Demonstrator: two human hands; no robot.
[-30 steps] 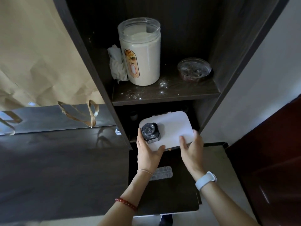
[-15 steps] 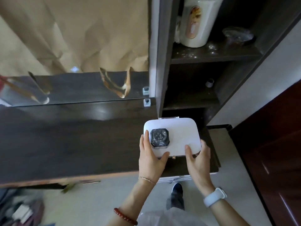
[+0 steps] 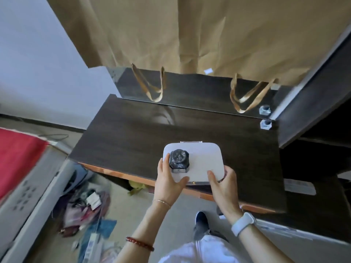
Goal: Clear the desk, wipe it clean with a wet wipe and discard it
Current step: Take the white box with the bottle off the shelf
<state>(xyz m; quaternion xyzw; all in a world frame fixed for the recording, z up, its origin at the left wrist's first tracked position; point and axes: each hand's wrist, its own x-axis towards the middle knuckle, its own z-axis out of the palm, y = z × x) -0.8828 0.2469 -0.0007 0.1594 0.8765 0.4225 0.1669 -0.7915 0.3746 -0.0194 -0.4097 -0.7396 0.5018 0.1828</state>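
Two hands carry white box [image 3: 201, 164] over the near part of the table [image 3: 133, 137]; left hand [image 3: 168, 180] holds its near-left corner, thumb on the lid, fingers [image 3: 163, 164] up along the left side; right hand [image 3: 225, 186] holds the near-right corner, thumb on top, fingers wrapped under; dark faceted bottle [image 3: 179, 160] rides loose on the lid, just right of the left fingers; risk: any tilt or a quick swing likely slides the bottle off the smooth lid onto the floor clutter below; grip sits only on near corners, so the far end may dip; versus a second ago: view and box have swung left, away from the cabinet shelves, now over the open table; grip looks unchanged, bottle in same spot on lid.
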